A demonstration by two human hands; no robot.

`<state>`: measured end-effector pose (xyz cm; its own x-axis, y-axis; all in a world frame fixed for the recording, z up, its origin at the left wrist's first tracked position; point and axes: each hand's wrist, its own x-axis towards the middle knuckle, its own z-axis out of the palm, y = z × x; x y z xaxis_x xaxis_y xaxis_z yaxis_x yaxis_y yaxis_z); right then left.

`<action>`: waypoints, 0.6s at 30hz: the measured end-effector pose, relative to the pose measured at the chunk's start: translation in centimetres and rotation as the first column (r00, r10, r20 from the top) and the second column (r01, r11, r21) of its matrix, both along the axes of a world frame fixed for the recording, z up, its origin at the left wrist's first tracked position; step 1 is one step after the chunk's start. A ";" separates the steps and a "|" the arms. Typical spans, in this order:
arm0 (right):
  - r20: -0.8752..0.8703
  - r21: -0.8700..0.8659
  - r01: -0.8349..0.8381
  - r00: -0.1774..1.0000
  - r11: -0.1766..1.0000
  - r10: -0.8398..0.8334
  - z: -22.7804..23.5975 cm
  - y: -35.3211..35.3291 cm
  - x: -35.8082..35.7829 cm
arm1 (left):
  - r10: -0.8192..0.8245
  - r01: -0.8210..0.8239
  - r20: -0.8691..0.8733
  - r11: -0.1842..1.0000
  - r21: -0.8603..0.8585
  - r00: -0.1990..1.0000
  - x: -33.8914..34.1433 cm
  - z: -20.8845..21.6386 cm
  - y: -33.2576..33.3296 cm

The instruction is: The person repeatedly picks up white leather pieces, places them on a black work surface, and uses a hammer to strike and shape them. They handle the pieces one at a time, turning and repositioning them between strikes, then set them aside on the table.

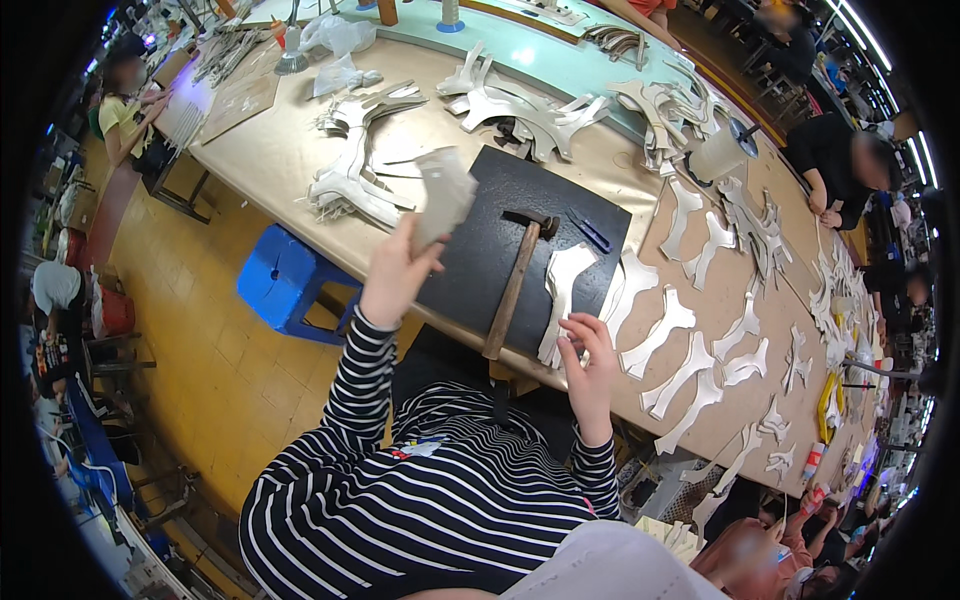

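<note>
My left hand (394, 270) is closed on the lower end of a pale beige cut piece (447, 192), raised at the left edge of a black board (468, 262). The piece is slightly blurred. My right hand (590, 368) has its thumb and fingers apart at the near end of a white, fork-ended cut piece (567, 280) lying on the board; whether the fingertips touch it I cannot tell. Between my hands lies a wooden-handled hammer (513, 285), its head toward the far side. Small blue thread snips (590, 232) rest to the right of the hammer head.
Stacks of curved pale pieces (350, 160) lie at the table's far left, with another pile (520, 110) behind the board. Several similar pieces (660, 330) are spread out to the right. A white container (722, 152) stands beyond them. A blue stool (285, 285) is left of the table.
</note>
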<state>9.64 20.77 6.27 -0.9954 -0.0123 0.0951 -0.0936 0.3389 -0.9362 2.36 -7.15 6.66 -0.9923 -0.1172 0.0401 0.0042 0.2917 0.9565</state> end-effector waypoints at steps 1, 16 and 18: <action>-0.013 -0.076 -0.022 1.000 0.997 0.022 0.6 -0.3 -0.5 | -0.053 0.062 -0.078 0.991 0.116 0.996 0.6 1.2 1.6; -0.124 -0.562 0.015 0.987 0.827 -0.103 5.7 -0.6 -1.0 | -0.394 0.421 -0.320 0.907 0.016 0.862 5.8 2.9 10.0; -0.121 -0.568 0.020 0.987 0.823 -0.107 5.7 -0.5 -0.6 | -0.390 0.424 -0.360 0.905 0.017 0.847 6.0 2.4 10.1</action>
